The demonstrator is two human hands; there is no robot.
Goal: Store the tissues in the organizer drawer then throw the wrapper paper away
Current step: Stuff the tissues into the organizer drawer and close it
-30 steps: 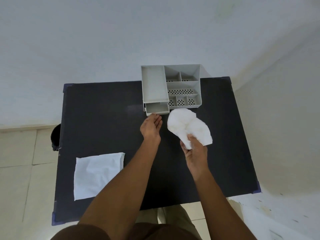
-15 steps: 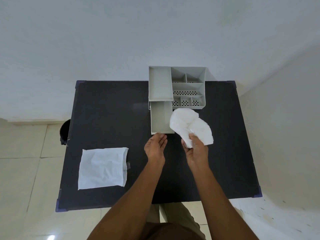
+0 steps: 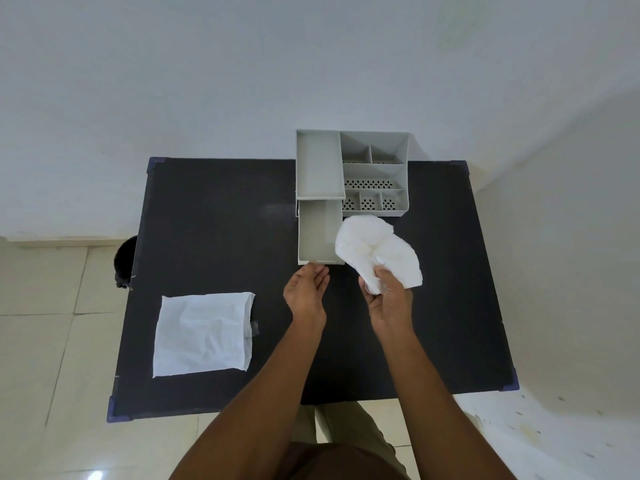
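Note:
A grey organizer (image 3: 374,174) stands at the far edge of the black table (image 3: 214,237). Its drawer (image 3: 317,233) is pulled out toward me and looks empty. My left hand (image 3: 306,294) sits just in front of the drawer, fingertips at its front edge, fingers loosely curled and holding nothing. My right hand (image 3: 389,299) grips a bunch of white tissues (image 3: 377,252), held just right of the drawer and overlapping its right edge. A flat white wrapper paper (image 3: 204,334) lies on the table's near left.
A dark bin (image 3: 124,261) stands on the tiled floor beside the table's left edge. White walls close in behind and to the right of the table. My legs show below the near table edge.
My left hand has pulled the drawer out from nearly closed to fully extended, and now rests at its front. The tissues in my right hand have stayed beside the drawer.

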